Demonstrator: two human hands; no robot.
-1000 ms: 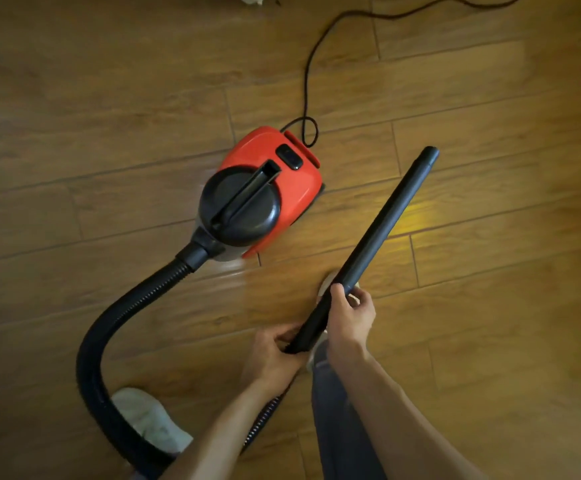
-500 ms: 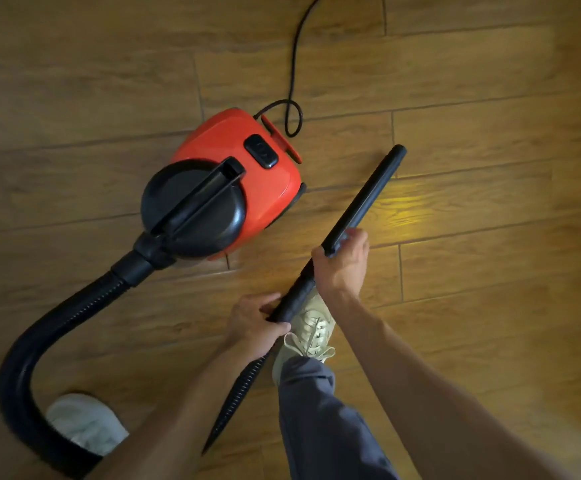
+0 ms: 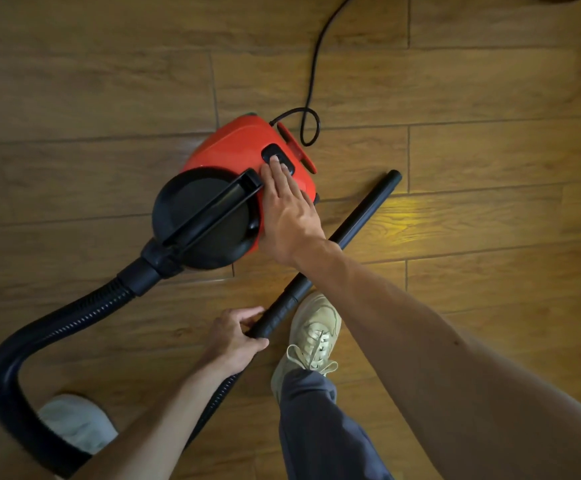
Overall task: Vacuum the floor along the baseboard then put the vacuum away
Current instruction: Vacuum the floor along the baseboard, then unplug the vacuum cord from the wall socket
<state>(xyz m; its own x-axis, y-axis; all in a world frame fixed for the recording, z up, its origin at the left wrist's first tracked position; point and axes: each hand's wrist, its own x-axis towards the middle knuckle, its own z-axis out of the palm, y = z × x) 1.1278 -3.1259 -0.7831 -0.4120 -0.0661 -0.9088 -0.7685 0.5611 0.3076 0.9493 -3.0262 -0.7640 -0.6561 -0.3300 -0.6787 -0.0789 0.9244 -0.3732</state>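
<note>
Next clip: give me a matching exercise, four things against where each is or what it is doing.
1 left-hand grip
2 right-hand grip
3 thin black power cord
4 tan lace-up sneaker

A loops behind the red plastic vacuum canister
B touches the canister's black switch
C curled round the black rigid wand tube
D on the wooden plank floor beside the wand

Pairs: 1-C, 2-B, 3-A, 4-D

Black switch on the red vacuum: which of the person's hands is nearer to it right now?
Right. The right hand lies on the red vacuum, its fingers touching the black switch. The left hand grips the wand lower down, well apart from the switch.
</note>
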